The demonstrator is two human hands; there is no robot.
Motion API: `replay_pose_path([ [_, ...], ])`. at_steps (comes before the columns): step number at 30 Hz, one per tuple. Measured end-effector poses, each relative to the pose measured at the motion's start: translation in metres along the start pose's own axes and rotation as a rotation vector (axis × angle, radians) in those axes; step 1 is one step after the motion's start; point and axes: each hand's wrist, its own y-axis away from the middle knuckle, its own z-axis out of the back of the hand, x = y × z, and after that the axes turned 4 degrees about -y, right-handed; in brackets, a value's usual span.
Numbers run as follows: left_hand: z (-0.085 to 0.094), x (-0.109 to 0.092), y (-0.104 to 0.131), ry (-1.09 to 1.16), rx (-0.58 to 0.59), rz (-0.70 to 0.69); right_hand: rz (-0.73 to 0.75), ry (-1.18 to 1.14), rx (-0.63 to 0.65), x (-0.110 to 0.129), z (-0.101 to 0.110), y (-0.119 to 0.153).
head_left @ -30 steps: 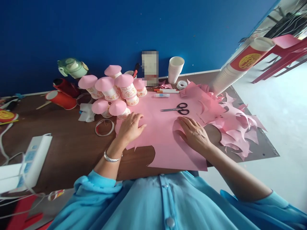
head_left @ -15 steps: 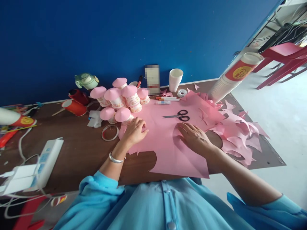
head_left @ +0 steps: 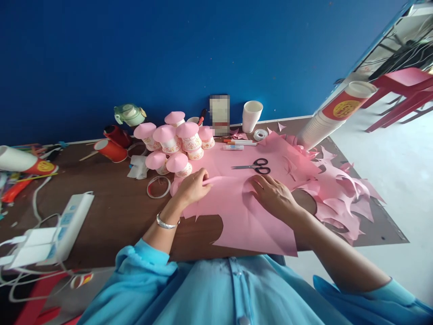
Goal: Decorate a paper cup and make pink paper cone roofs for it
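Note:
A large sheet of pink paper (head_left: 233, 216) lies on the brown table (head_left: 125, 225) in front of me, with a curved cut-out at its near left edge. My left hand (head_left: 195, 186) is closed on the paper's far edge, which is slightly raised. Near that same edge on the right, my right hand (head_left: 272, 192) also has its fingers pressed together on the paper. Black-handled scissors (head_left: 252, 167) rest just beyond my hands. Several decorated cups with pink cone tops (head_left: 177, 163) stand beyond my left hand.
Pink paper scraps (head_left: 338, 194) cover the right side. Stacked white cups (head_left: 321, 122) lean there. A white cup (head_left: 252, 116), tape roll (head_left: 260, 135), markers (head_left: 240, 142) and a phone (head_left: 219, 115) are at the back. A power strip (head_left: 71, 225) with cables lies left.
My left hand has taken hold of the paper's edge, which now shows raised between my hands. My right hand has barely moved. The whole view has shifted slightly.

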Motion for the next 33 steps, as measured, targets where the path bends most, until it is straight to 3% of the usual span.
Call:
replay_pose_path([
  [3,0.001,-0.001,0.003,0.132,-0.041,0.060,0.001,-0.044,-0.031,-0.001,-0.002,0.001],
  [8,0.003,0.002,0.010,0.338,-0.121,0.028,0.007,-0.083,-0.106,-0.001,-0.007,-0.001],
  [15,-0.006,0.012,0.017,0.211,-0.193,0.069,-0.005,-0.098,-0.090,-0.007,-0.010,-0.011],
  [22,-0.011,0.013,0.017,0.031,-0.124,0.054,0.001,-0.021,-0.022,-0.011,-0.001,-0.020],
  [33,-0.011,0.014,0.017,0.146,-0.155,0.031,-0.097,-0.061,0.203,-0.005,0.016,-0.037],
])
